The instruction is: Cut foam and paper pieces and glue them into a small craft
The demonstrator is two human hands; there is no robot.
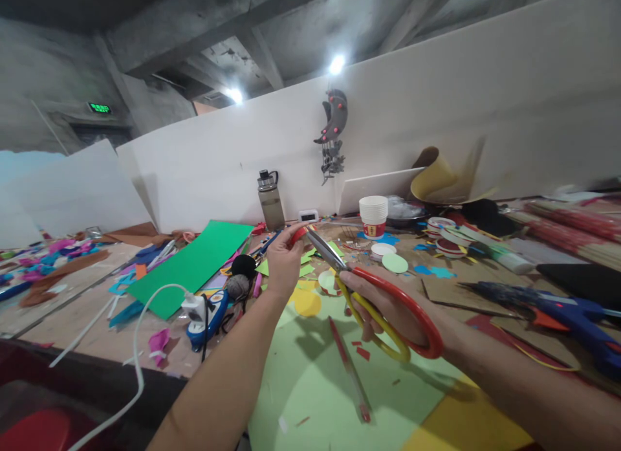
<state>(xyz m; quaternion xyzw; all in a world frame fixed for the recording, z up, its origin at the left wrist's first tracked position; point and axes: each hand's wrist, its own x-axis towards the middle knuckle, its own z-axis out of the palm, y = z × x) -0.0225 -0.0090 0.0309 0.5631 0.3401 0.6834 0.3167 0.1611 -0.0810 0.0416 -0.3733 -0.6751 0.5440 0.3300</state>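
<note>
My left hand is raised over the table, its fingers pinched on a small red piece of paper. Held in my right hand is a pair of scissors with one red and one yellow handle. The metal blades point up and left, their tips close to the red piece; whether they touch it I cannot tell. Below my hands lies a light green sheet, with a red pen and several red paper scraps on it. A yellow paper shape lies near its far edge.
To the left are a green sheet and a blue power strip with a white cable. A bottle and stacked paper cups stand at the back. On the right lies a blue glue gun. A white partition rises behind.
</note>
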